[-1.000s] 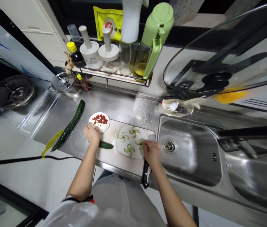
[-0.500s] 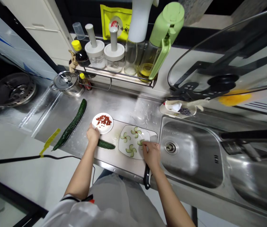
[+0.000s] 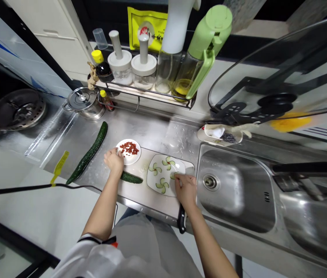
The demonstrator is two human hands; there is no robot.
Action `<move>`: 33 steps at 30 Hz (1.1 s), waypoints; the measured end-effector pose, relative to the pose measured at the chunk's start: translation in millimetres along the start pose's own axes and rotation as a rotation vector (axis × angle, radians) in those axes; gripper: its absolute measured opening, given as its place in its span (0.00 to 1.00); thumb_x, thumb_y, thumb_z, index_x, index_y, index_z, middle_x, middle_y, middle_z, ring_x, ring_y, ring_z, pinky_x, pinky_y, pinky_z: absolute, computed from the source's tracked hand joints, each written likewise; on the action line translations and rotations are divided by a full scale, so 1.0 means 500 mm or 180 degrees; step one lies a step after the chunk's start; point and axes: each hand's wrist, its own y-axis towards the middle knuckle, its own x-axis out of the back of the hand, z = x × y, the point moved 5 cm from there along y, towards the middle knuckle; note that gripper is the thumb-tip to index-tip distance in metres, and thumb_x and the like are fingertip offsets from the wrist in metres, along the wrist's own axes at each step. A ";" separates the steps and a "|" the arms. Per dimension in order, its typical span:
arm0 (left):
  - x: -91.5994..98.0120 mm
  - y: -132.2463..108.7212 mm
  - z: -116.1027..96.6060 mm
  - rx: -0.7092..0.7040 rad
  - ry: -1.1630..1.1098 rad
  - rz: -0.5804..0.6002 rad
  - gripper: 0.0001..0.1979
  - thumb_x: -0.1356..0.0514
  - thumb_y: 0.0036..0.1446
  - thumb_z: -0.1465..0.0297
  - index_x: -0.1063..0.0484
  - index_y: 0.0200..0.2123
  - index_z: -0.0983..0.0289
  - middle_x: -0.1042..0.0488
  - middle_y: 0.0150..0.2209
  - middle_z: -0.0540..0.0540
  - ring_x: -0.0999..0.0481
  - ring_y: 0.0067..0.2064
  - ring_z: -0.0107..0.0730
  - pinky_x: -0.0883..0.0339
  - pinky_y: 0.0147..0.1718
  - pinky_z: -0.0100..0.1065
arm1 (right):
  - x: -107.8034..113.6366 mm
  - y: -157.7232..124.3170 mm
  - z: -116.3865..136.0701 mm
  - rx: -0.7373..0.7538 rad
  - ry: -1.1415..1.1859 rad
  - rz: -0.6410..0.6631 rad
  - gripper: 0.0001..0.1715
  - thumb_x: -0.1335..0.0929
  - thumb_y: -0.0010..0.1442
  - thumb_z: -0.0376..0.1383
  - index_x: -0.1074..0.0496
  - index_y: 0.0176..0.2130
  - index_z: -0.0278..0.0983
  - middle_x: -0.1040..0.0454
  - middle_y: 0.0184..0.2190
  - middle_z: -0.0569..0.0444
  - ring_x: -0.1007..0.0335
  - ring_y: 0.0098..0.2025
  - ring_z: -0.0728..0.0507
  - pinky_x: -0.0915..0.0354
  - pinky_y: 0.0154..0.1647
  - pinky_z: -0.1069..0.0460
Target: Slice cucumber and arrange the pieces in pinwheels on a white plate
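Note:
My left hand (image 3: 114, 159), its fingers curled in, is at the left rim of a small white plate (image 3: 128, 162) that holds dried red pieces like goji berries (image 3: 129, 148). Whatever its fingertips grip is hidden. On the larger white plate (image 3: 151, 186), thin cucumber slices (image 3: 162, 185) lie in pinwheel shapes, the top one with a red dot in its middle. My right hand (image 3: 185, 189) pinches at a cucumber slice (image 3: 173, 175) by that plate's right side, partly covering the pinwheel there. A cut cucumber piece (image 3: 131, 177) lies on the cutting board (image 3: 140, 193) between the plates.
A whole cucumber (image 3: 89, 154) lies on the steel counter at left. The black-handled knife (image 3: 182, 220) juts over the front edge below my right wrist. To the right is the sink (image 3: 235, 189). A lidded pot (image 3: 85, 103) and a seasoning rack (image 3: 148, 92) stand behind.
My left hand has shifted slightly up and left against the small plate, and its thumb no longer lies over the rim. My right hand stays at the same pinwheel. The whole view has shifted slightly.

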 end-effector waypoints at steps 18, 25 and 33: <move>-0.019 0.051 -0.014 -0.0347 0.0146 -0.0058 0.14 0.49 0.59 0.67 0.24 0.39 0.58 0.30 0.42 0.59 0.36 0.46 0.44 0.44 0.44 0.40 | -0.014 -0.014 0.008 -0.0099 -0.0062 0.0229 0.14 0.39 0.58 0.33 0.26 0.38 0.39 0.25 0.37 0.53 0.38 0.41 0.43 0.46 0.44 0.49; -0.009 0.044 -0.006 -0.0301 0.0219 -0.0066 0.14 0.49 0.58 0.67 0.24 0.36 0.62 0.30 0.42 0.60 0.36 0.46 0.46 0.43 0.44 0.42 | -0.015 -0.013 0.009 -0.0046 -0.0093 0.0214 0.14 0.39 0.59 0.33 0.25 0.38 0.39 0.25 0.36 0.53 0.37 0.41 0.42 0.46 0.44 0.49; 0.010 -0.038 -0.025 -0.0960 -0.0353 -0.0040 0.10 0.46 0.56 0.69 0.25 0.35 0.63 0.29 0.39 0.59 0.35 0.44 0.44 0.41 0.46 0.41 | -0.010 -0.030 0.003 -0.0122 -0.0098 0.0207 0.14 0.39 0.59 0.33 0.26 0.38 0.39 0.25 0.36 0.52 0.36 0.41 0.43 0.46 0.44 0.49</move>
